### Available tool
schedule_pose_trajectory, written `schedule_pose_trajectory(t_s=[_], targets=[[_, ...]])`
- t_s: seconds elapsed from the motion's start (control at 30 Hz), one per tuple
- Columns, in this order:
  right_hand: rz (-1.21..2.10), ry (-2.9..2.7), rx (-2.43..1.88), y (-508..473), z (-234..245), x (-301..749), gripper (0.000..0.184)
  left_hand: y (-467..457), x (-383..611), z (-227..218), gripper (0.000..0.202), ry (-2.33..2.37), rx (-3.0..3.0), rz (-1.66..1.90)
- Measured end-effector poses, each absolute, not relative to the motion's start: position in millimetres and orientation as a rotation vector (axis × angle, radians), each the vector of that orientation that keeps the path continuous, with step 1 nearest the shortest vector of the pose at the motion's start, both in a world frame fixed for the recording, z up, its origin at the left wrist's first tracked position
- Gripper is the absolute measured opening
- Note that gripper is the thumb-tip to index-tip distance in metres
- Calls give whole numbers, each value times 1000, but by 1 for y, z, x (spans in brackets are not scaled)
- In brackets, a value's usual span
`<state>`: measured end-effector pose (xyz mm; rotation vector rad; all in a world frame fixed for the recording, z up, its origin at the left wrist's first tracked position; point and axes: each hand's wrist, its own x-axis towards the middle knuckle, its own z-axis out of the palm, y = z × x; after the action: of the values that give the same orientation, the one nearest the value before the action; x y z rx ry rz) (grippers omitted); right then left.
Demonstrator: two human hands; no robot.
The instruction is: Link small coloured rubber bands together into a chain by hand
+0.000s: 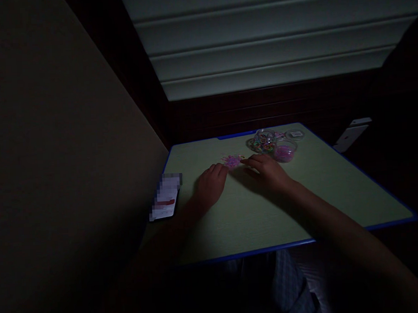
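A small loose pile of thin pink elastic bands (233,161) lies on the pale table (253,223), with a few other colours at its edge. My left hand (212,184) rests at the pile's near left side, its fingers curled together and pointing down; anything between them is hidden. From the right, my right hand (265,170) reaches to the pile's edge, fingers stretched forward and thumb apart below. Just beyond that hand stands a clear round tub (285,152) of pink bands. Darkness hides fine detail at the fingertips.
Behind the right hand sits a clear tub of multicoloured rings (264,142), with a clear lid (295,134) beside it. A phone (167,197) with a lit screen lies at the left edge. A white device (352,134) is beyond the right edge. A wall stands left.
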<state>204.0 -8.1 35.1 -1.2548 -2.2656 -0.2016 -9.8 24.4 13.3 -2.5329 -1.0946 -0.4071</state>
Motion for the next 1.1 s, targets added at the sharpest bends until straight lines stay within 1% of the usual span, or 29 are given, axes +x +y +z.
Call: schedule_pose_trajectory(t_s=[0.27,0.47,0.57,0.7,0.8,0.87,0.97,1.1], targets=[[-155,-2340,-1127,-12,32,198,26,14,-6,12,27,-985,-2549,-365],[-194,-2375,-1082,-10,29,199,23,14,-6,11,25,-960,-2545,-375],[-191,-2357,-1127,-9,32,202,24,15,-6,12,25,-968,-2561,-373],[-324,-2306,-1364,-6,46,219,27,20,-9,13,27,-1043,-2564,-386],[-538,-2197,-1677,-5,57,242,28,26,-12,12,26,-1126,-2551,-392],[-622,-2061,-1875,-4,61,259,30,30,-14,12,26,-1154,-2548,-393],[-642,-1893,-2044,-3,61,280,32,33,-15,10,26,-1165,-2557,-394],[-604,-1811,-2117,1,55,292,30,34,-15,8,26,-1179,-2556,-374]])
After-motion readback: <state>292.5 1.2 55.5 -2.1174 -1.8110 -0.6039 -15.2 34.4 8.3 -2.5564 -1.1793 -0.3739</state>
